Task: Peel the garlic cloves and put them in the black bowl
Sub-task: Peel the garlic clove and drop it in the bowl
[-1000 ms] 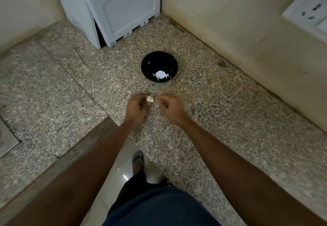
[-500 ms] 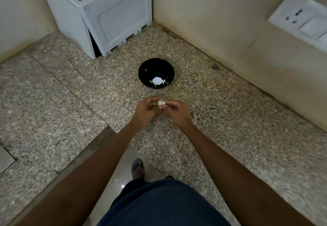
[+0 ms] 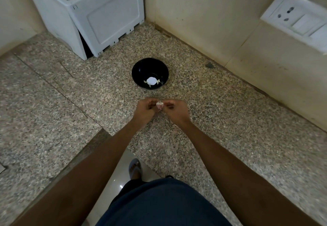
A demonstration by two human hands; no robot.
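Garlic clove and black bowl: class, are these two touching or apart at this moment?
Apart. The head view shows the garlic clove pinched between the left hand and right hand, with a bare strip of granite counter between it and the black bowl.

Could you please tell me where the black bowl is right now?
In the head view, the black bowl sits on the granite counter, just beyond the two hands and in front of the white appliance in the corner.

- One black bowl (image 3: 150, 73) near the tabletop's (image 3: 230, 119) back corner
- Roughly three peeled cloves (image 3: 160, 81) inside it
- One garlic clove (image 3: 159, 104) between two hands
- One white appliance (image 3: 99, 13)
- One wall socket panel (image 3: 297, 20)
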